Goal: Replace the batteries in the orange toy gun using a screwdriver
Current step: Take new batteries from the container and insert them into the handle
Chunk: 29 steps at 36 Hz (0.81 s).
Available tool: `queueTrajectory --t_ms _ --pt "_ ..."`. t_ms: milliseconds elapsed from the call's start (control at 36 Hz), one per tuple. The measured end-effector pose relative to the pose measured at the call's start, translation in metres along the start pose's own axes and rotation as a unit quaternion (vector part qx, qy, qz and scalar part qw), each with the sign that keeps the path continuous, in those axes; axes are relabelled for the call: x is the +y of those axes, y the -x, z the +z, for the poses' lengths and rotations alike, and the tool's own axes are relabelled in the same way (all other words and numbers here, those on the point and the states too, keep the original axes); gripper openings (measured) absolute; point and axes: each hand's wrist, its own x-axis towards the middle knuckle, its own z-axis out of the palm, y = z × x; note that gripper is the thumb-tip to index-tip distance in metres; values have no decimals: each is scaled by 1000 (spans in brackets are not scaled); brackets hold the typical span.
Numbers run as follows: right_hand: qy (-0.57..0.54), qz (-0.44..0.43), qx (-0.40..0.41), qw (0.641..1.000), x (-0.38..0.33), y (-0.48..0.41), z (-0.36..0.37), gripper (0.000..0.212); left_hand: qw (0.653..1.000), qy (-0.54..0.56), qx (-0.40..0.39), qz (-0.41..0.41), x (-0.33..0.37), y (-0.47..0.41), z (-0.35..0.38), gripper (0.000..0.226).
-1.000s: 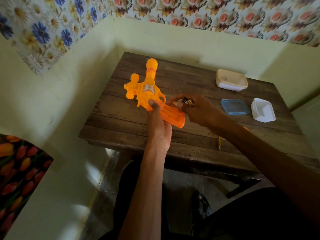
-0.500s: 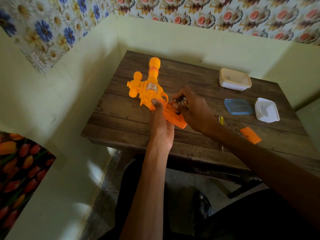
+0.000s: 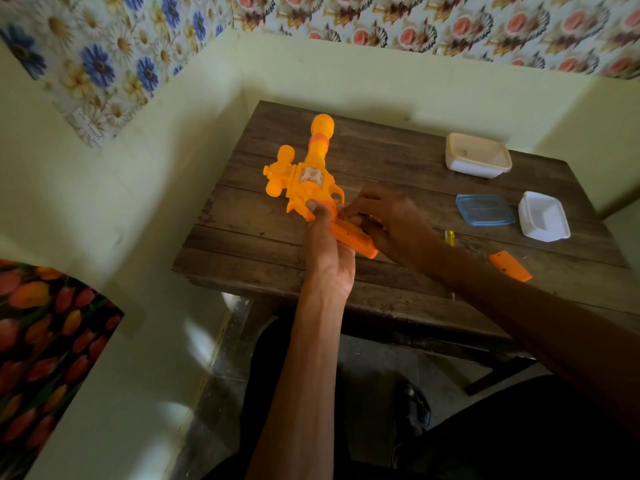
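The left hand [image 3: 329,258] grips the orange toy gun [image 3: 311,178] by its handle from below. Its thumb lies up along the near side of the handle, and the other fingers wrap underneath, out of sight. The gun is held just over the wooden table [image 3: 263,237], its barrel pointing away from the thumb tip toward the far wall and its handle slanting back toward the palm.

The right hand [image 3: 391,223] sits on the far side of the same handle, directly across from the left thumb. Its fingers [image 3: 356,206] are bent down, with their tips on the handle's upper face. A small glint shows under the knuckles, but it cannot be told whether the fingers pinch a battery or only press on the gun.

Behind the right wrist, a yellow-handled screwdriver [image 3: 449,236] lies on the table, mostly hidden by the forearm. Further out from that wrist, beside the forearm, is a flat orange battery cover [image 3: 510,266], apart from the gun. Beyond the right knuckles a blue lid [image 3: 485,210] lies flat, with an open white tub [image 3: 543,216] just beside it. A cream lidded container [image 3: 478,157] stands farther off near the wall, well apart from both hands.
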Motion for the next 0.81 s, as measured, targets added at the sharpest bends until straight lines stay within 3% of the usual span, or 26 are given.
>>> queueTrajectory --t_ms 167,417,667,806 --pt "-17 -20 -20 999 -2 0 -6 32 1000 -5 13 2 -1 4 1 51" --pt "-12 -35 12 999 11 12 8 22 1000 4 20 -9 -3 7 2 36" --pt "-10 -35 -7 999 15 10 10 23 1000 -13 23 5 -4 8 3 44" --pt "-15 -37 -7 999 8 11 11 12 999 -25 19 11 -6 9 2 40"
